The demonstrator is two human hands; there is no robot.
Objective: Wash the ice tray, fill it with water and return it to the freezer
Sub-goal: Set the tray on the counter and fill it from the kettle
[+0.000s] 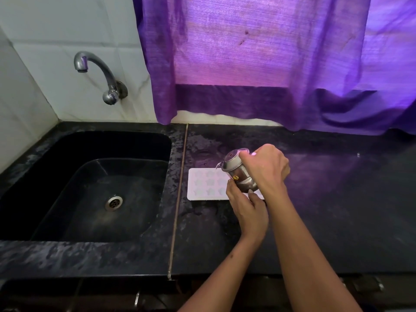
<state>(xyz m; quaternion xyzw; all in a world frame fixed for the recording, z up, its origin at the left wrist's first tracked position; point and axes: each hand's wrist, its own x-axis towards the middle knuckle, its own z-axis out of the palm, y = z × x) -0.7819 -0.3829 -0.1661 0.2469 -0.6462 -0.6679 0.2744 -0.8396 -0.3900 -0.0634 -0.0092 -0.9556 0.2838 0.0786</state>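
Tilting toward the left of the frame, a small steel jug (239, 173) with a lid and a short spout is held over the white ice tray (206, 184), which lies flat on the dark stone desk (326, 210) just right of centre. The right hand (266, 166) comes in from the lower right and has its fingers curled round the upper part and handle side of the jug, clamped on it. The left hand (246, 208) rises from the bottom of the frame and touches the jug's lower end from beneath with its fingertips, thumb and fingers bent about the base; whether it truly bears the weight I cannot tell. A thin clear thread shows at the spout, above the upper middle of the tray. The tray's star-shaped cells look pale blue; how full they are I cannot tell. The right part of the tray is hidden behind the jug and the hands. A round yellow sticker (236, 177) sits on the jug's side.

At the left of the frame a black sink (157, 140) is sunk into the desk, with a round metal drain (114, 203) near its middle. Above it, in the upper left, a curved chrome tap (99, 73) stands out from the white tiled wall (45, 30). A purple curtain (270, 52) fills the upper right of the frame, lit from behind, and its hem hangs down to the back edge of the desk. A thin pale seam (179, 199) runs down the desk between the sink and the tray.
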